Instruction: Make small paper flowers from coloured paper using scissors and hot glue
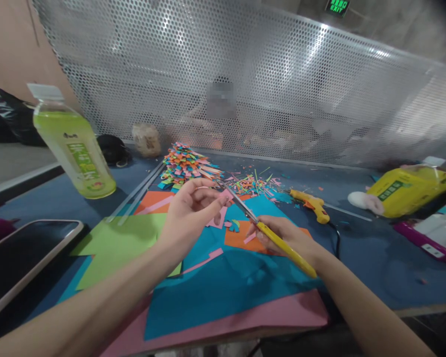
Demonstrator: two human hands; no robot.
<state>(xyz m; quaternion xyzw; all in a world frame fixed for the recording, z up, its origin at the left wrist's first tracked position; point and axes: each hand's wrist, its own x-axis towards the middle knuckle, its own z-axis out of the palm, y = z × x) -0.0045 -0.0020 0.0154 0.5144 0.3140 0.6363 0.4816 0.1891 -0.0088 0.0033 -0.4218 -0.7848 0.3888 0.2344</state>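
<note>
On my head feed, clock centred on the pink bit [226, 195], 12 is away from the wearer. Left hand [195, 206], just off centre at 9: I read thumb and fingers pinching the pink bit, raised over the sheets. Right hand [282, 238] at 4: fingers wrapped round the yellow handles of the scissors [259, 221]. Blades point to 11 and meet the pink bit; can't tell how far apart they are.

Under both hands: blue sheet [226, 292] at 6, lying over a pink sheet [282, 313] that shows at 5. Green sheet [122, 248] at 8. Pink strip [203, 261] on the blue at 7.

Past the left hand, I've got a fringed multicolour paper cone [188, 166] upright at 10. Scraps [254, 184] just beside it, between 2 and 3. Glue gun [312, 205] on the table at 3, black cord off its grip end. Clear sticks [139, 191] at 9, near ends over the green sheet. Green bottle [74, 144] further out between 9 and 10; phone [29, 263] toward 8. Perforated panel [301, 74] spans 12.
</note>
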